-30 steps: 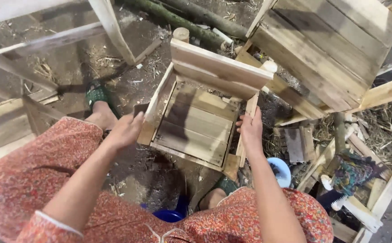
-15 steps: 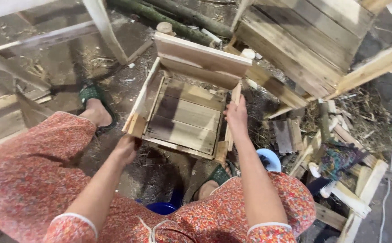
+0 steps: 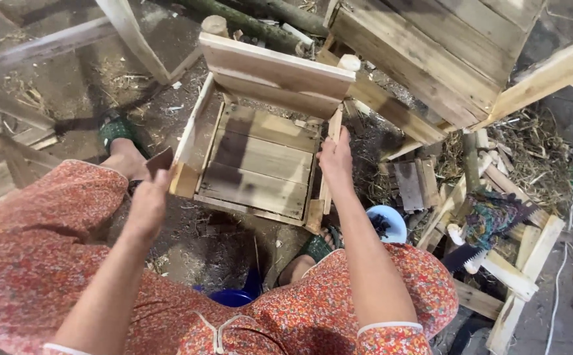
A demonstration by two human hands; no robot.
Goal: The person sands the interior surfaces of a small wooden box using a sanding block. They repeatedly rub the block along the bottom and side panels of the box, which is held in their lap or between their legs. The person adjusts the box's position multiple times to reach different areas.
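Sitting on the dirt floor [image 3: 194, 250] between the person's feet, the small wooden chair [image 3: 260, 151] looked mostly built, seat slats and backrest fitted. The right hand [image 3: 334, 160] gripped its side rail; the left hand [image 3: 147, 202] held a dark flat piece [image 3: 159, 160] beside its front corner.

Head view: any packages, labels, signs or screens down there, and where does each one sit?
None show in the head view: no package, label, sign or screen.
Nearest to containers: a pale blue bowl by the right forearm, round, with dark bits inside.
A dark blue tub between the knees, only its rim visible.
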